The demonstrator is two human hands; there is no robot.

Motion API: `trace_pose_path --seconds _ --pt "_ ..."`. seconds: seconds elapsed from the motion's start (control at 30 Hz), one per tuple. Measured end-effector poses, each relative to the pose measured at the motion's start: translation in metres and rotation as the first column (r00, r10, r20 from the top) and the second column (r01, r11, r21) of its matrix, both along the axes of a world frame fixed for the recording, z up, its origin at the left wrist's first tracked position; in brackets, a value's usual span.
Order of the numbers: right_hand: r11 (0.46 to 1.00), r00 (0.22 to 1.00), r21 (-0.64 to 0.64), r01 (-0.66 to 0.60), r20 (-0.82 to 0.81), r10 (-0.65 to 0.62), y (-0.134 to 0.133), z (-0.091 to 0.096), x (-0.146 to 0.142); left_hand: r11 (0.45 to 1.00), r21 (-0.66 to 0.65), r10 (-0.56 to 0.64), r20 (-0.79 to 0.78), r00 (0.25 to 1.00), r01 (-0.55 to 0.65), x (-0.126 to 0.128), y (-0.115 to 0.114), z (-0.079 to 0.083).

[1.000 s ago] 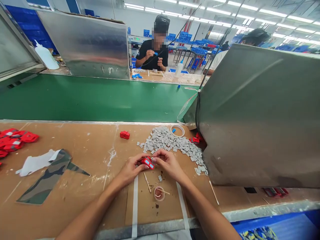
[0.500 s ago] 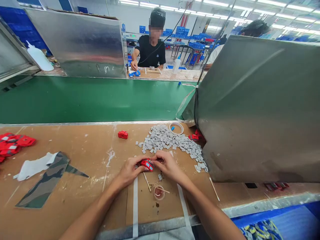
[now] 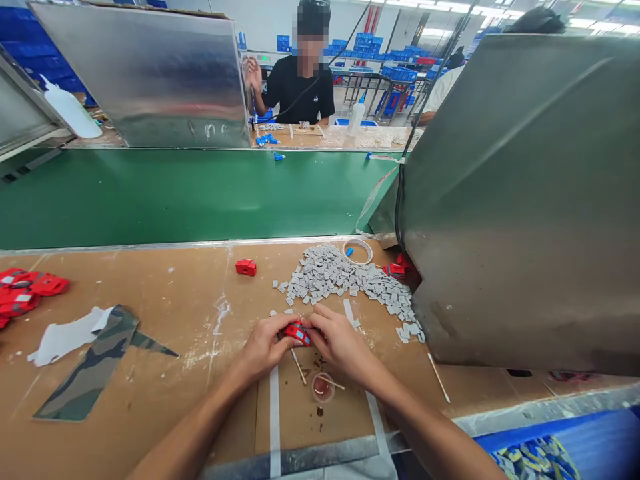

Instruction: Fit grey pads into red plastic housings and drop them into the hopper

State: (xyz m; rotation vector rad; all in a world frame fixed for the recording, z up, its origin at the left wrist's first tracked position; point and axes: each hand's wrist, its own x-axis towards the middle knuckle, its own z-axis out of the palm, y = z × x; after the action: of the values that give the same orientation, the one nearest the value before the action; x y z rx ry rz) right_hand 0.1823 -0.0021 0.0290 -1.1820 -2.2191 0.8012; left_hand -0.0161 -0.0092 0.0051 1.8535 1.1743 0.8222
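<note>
My left hand (image 3: 267,343) is closed on a small red toy car (image 3: 299,333) with pale blue window patches, gripping it by its left end. The pinched fingers of my right hand (image 3: 337,337) press at the car's right end; whether a small piece sits between them is hidden. Just below the hands stands a small clear cup (image 3: 323,388) of reddish-brown liquid, with a cotton swab (image 3: 334,382) resting in it. Another swab (image 3: 299,367) lies to the cup's left. Beyond my hands spreads a pile of small grey tiles (image 3: 325,273).
A white tape roll (image 3: 369,252) lies by the pile, and a lone red piece (image 3: 246,267) left of it. Red toys (image 3: 30,290) are heaped far left, near a camouflage scrap (image 3: 95,367). A metal panel (image 3: 525,213) stands right. Across the green belt (image 3: 200,193) sits a co-worker (image 3: 300,93).
The grey tile beside the cup is gone from its spot. Both hands stay at the toy car. The co-worker's hand has risen, and a blue piece now lies on the belt.
</note>
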Motion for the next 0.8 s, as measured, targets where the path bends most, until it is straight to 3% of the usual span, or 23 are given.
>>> trace_pose_path --seconds 0.1,0.17,0.23,0.4,0.6,0.8 --pt "0.986 0.982 -0.162 0.033 -0.178 -0.062 0.008 -0.009 0.0 0.999 0.048 0.007 -0.022 1.0 -0.006 0.002 0.0 -0.001" --pt "0.947 0.942 -0.318 0.052 -0.299 -0.152 0.014 -0.014 0.0 0.996 0.082 0.026 -0.018 1.0 -0.024 0.002 0.001 -0.002" --pt "0.919 0.909 -0.39 0.063 -0.357 -0.214 0.018 -0.017 0.0 0.994 0.091 0.055 -0.015 0.998 -0.054 0.001 0.001 -0.003" --pt "0.952 0.916 -0.298 0.066 -0.361 -0.176 0.016 -0.014 -0.001 0.991 0.131 0.048 -0.052 0.998 -0.041 -0.002 0.002 -0.005" --pt "0.934 0.909 -0.355 0.052 -0.371 -0.191 0.013 -0.011 -0.002 0.969 0.248 0.009 -0.059 0.998 0.006 -0.002 0.002 -0.01" --pt "0.933 0.91 -0.357 0.039 -0.373 -0.18 0.01 -0.009 -0.003 0.981 0.193 0.04 -0.021 0.999 -0.035 -0.002 0.002 -0.009"
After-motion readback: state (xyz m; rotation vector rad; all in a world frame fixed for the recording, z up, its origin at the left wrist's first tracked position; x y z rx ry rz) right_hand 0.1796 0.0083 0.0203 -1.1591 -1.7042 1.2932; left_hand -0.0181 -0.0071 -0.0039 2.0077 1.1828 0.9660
